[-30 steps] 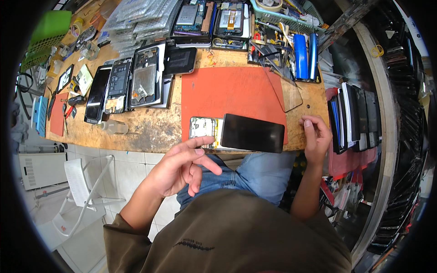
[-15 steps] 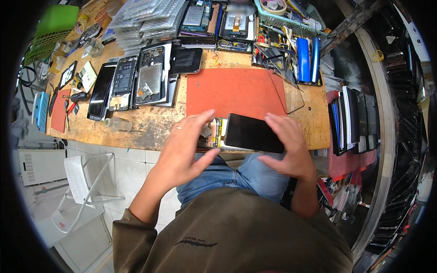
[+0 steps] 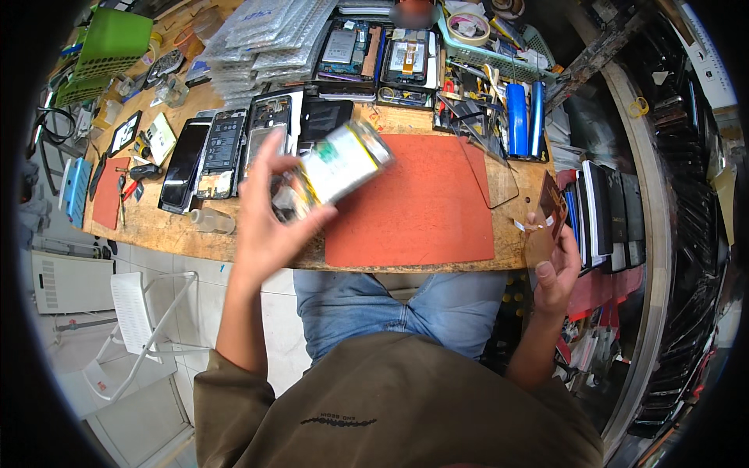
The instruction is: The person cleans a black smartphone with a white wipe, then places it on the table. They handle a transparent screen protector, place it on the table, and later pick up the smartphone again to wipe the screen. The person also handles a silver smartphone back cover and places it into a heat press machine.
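Observation:
My left hand (image 3: 270, 234) grips an opened phone body (image 3: 339, 164), its white battery facing up, tilted and lifted above the left part of the orange mat (image 3: 409, 210); the picture of it is blurred. My right hand (image 3: 555, 265), off the mat's right edge, holds a thin copper-brown panel (image 3: 552, 204) on edge, with a small pale flex tab; it looks like the back of the screen. A clear, thin sheet (image 3: 503, 183) lies at the mat's upper right corner. Left of the mat stand several opened phones (image 3: 220, 152) in a row.
Bubble-wrap sleeves (image 3: 257, 39), two opened phones (image 3: 406, 58) and a teal basket (image 3: 499, 47) fill the back. Tools and blue cylinders (image 3: 516, 117) sit back right. A small bottle (image 3: 212, 221) stands front left. Dark stacked items (image 3: 605, 210) are beside the bench's right side.
Both hands came to the phone, then parted: my left hand lifted the body up and left, my right took the screen part to the right. The mat's front is now uncovered.

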{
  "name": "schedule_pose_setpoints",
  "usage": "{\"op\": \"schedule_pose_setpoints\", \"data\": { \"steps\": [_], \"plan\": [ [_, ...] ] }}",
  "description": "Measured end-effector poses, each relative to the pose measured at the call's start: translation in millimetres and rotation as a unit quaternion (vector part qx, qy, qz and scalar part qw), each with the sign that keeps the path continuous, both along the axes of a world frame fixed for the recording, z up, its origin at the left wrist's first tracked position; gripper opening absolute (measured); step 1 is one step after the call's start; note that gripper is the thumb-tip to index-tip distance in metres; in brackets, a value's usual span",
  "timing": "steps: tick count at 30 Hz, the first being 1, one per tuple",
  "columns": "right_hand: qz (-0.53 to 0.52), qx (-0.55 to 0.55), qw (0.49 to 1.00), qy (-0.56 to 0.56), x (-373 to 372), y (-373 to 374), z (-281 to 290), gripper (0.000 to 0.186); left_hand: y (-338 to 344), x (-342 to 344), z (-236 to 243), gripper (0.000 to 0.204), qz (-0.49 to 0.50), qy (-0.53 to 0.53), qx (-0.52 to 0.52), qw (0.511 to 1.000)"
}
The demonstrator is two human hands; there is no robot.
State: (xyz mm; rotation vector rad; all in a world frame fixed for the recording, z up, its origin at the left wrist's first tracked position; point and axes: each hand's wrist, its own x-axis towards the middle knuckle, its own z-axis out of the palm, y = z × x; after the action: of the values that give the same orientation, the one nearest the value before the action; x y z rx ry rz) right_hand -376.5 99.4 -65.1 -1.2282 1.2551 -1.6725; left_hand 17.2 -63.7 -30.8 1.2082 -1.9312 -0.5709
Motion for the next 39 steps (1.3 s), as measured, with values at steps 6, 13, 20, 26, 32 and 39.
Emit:
{"op": "schedule_pose_setpoints", "data": {
  "steps": [6,13,20,26,32,39],
  "plan": [
    [0.018,0.035,0.999,0.028,-1,10,-7,0.084,-48,20,-16,0.094,0.221,-0.053,-0.016,0.974],
    [0.025,0.033,0.998,0.056,6,11,-9,0.078,-55,11,-22,0.087,0.24,-0.18,-0.071,0.951],
    [0.167,0.056,0.971,0.159,22,0,23,0.067,14,-29,9,0.067,-0.114,-0.054,-0.054,0.991],
    [0.298,0.069,0.931,-0.2,89,-6,12,0.064,56,-106,8,0.069,-0.261,0.475,0.336,0.77],
    [0.254,0.106,0.907,-0.319,104,-10,7,0.064,66,-129,3,0.061,-0.202,0.443,0.404,0.775],
    [0.177,0.084,0.973,-0.12,95,-18,4,0.034,50,-123,10,0.051,-0.217,0.342,0.383,0.83]
  ]
}}
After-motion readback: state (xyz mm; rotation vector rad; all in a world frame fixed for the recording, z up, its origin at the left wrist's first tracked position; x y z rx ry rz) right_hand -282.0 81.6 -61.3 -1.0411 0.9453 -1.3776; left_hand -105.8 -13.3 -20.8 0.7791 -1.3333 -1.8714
